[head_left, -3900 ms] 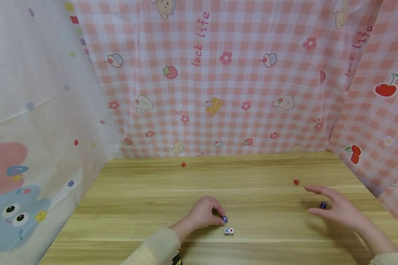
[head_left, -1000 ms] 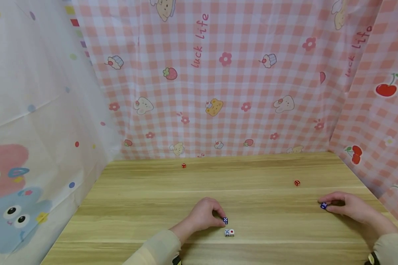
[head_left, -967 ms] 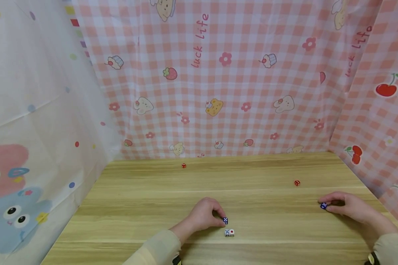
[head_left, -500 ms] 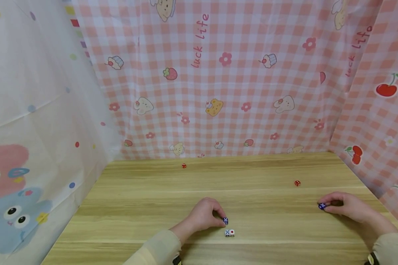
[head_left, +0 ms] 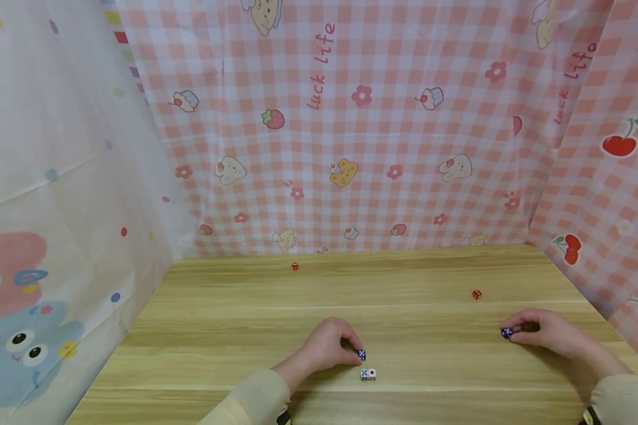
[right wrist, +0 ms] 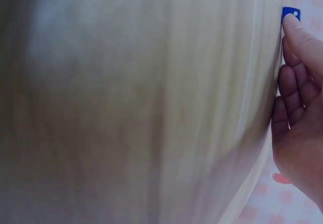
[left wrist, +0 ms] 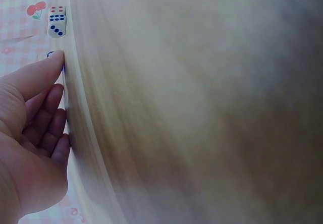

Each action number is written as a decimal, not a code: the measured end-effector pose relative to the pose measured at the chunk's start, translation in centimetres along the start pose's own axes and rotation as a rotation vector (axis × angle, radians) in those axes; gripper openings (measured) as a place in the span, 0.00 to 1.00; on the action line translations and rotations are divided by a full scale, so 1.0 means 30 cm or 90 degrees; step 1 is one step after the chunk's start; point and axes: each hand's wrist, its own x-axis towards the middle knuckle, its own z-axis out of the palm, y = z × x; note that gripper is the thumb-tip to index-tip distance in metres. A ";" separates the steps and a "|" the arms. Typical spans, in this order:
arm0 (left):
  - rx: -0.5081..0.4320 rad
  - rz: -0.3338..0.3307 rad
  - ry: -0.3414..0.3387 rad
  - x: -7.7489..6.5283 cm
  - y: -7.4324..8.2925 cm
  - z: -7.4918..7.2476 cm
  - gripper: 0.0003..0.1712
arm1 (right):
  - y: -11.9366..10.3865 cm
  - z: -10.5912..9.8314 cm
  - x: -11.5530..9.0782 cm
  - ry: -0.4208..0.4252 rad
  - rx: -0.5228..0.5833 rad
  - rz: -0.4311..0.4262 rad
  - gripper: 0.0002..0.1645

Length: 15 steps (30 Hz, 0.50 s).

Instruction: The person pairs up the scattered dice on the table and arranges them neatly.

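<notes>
Near the table's middle my left hand pinches a blue die between thumb and fingers. Just in front of that die two white dice sit side by side, touching. Over on the right, my right hand pinches a second blue die at its fingertips. In the right wrist view the thumb covers part of this blue die. The left wrist view shows the white dice beyond the left thumb, which hides most of the blue die there.
One red die lies at the back edge of the wooden table. Another red die lies behind the right hand, to its left. Patterned cloth hangs behind and at both sides.
The right hand, at first spread around the second blue die on the table, now pinches it and has moved it a little left. The left hand stays in place with its die.
</notes>
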 end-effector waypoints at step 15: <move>-0.005 -0.012 0.002 -0.004 0.006 -0.002 0.09 | -0.067 0.070 0.067 -0.042 -0.001 -0.037 0.09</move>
